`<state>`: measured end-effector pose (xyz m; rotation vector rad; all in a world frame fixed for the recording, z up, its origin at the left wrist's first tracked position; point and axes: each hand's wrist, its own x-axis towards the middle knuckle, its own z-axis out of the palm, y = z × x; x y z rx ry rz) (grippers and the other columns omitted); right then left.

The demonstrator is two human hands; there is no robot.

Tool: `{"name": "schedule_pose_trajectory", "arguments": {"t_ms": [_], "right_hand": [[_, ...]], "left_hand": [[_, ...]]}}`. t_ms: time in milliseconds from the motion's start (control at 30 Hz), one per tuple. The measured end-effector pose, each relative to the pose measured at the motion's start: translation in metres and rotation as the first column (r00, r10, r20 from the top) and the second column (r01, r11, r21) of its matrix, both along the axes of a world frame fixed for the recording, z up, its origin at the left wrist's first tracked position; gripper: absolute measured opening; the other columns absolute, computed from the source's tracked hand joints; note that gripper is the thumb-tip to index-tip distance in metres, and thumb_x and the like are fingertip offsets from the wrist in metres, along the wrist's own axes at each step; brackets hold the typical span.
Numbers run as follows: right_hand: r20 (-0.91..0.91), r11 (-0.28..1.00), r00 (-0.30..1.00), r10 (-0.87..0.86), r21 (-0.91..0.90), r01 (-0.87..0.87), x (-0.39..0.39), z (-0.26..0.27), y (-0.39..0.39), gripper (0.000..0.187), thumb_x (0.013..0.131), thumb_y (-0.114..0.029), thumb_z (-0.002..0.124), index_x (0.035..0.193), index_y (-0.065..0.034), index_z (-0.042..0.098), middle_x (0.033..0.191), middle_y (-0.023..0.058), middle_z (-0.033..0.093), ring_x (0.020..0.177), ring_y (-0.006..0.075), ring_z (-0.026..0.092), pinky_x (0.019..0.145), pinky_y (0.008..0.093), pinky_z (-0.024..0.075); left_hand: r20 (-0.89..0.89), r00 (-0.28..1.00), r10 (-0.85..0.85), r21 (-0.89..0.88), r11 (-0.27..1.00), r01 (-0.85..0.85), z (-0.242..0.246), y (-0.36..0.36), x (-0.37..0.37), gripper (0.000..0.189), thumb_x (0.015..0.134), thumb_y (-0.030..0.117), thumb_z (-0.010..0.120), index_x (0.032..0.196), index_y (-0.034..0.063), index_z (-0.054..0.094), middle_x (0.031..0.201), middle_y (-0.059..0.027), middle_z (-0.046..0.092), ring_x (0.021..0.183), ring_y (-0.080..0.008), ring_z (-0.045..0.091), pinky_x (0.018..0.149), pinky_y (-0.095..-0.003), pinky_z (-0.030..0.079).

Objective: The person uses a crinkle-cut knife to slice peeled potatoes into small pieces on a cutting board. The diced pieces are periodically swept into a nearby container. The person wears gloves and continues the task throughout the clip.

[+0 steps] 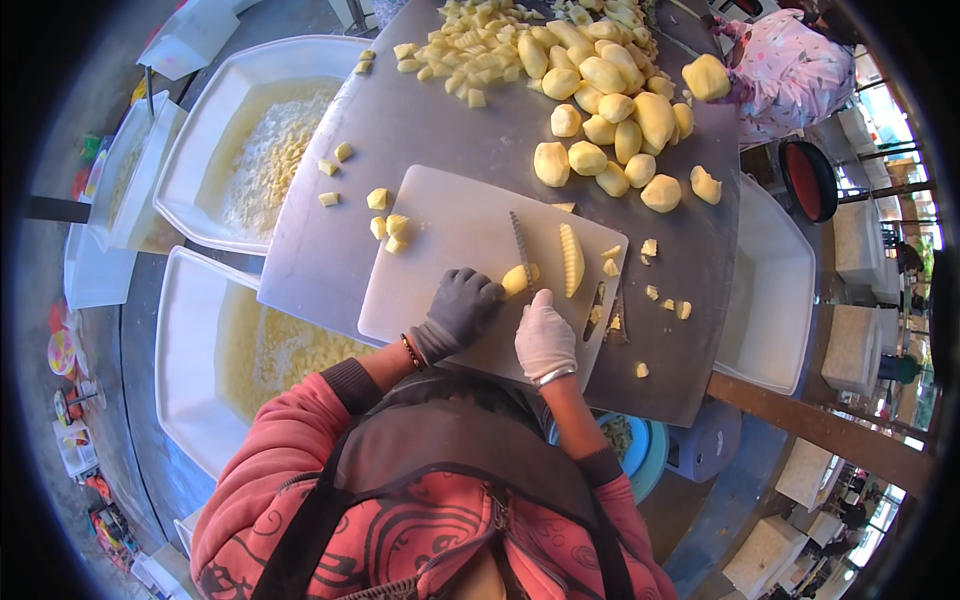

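On the white cutting board point(450, 217), my left hand point(465, 307), in a grey glove, holds a yellow peeled potato piece point(516, 280) against the board. My right hand point(546, 337), in a white glove, grips a crinkle-cut knife point(520, 244), whose wavy blade lies at the right side of the piece. A ridged, curved slice point(571, 260) rests right of the blade. Small offcuts point(611, 266) lie near the board's handle slot. Several cut chunks point(396, 225) sit at the board's left edge.
A pile of peeled potatoes point(600, 75) and cut chunks point(465, 45) cover the metal table's far part. White tubs point(169, 300) of liquid and pieces stand left; another tub point(802, 285) stands right. A co-worker's gloved hand holds a potato point(706, 77) at the far right.
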<state>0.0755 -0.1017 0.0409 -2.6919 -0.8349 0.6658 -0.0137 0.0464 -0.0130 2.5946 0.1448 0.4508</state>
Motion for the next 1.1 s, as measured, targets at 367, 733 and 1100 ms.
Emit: {"name": "schedule_pose_trajectory", "arguments": {"t_ms": [367, 733, 1100], "right_hand": [[0.045, 0.991, 0.993, 0.108, 0.076, -0.111, 0.007, -0.01, 0.008, 0.023, 0.095, -0.021, 0.054, 0.105, -0.0034, 0.043, 0.069, 0.0179, 0.066, 0.068, 0.0407, 0.068, 0.06, 0.0525, 0.0524], [0.081, 0.976, 0.986, 0.147, 0.152, -0.157, -0.011, -0.022, 0.028, 0.022, 0.098, -0.021, 0.054, 0.103, -0.0032, 0.042, 0.067, 0.0223, 0.064, 0.067, 0.0434, 0.066, 0.06, 0.0543, 0.0521], [0.239, 0.808, 0.907, -0.347, 0.567, 0.16, 0.021, 0.031, -0.028, 0.021, 0.097, -0.019, 0.06, 0.096, -0.001, 0.048, 0.069, 0.0252, 0.062, 0.067, 0.0479, 0.062, 0.056, 0.0549, 0.0463]], "left_hand": [[-0.096, 0.993, -0.068, 0.096, 0.992, 0.077, 0.008, 0.046, 0.009, 0.018, 0.085, 0.027, 0.07, 0.093, 0.0115, 0.067, 0.091, -0.0066, 0.062, 0.092, -0.0282, 0.057, 0.084, -0.043, 0.042], [-0.035, 0.991, 0.128, 0.025, 0.992, -0.127, 0.006, 0.018, -0.01, 0.021, 0.081, 0.026, 0.073, 0.097, 0.0125, 0.067, 0.095, -0.0078, 0.063, 0.095, -0.0304, 0.057, 0.085, -0.0443, 0.041], [0.065, 0.989, -0.13, -0.275, 0.951, 0.143, 0.035, -0.009, 0.036, 0.015, 0.082, 0.021, 0.071, 0.095, 0.0132, 0.069, 0.096, -0.0073, 0.065, 0.096, -0.0298, 0.06, 0.086, -0.0427, 0.046]]}}
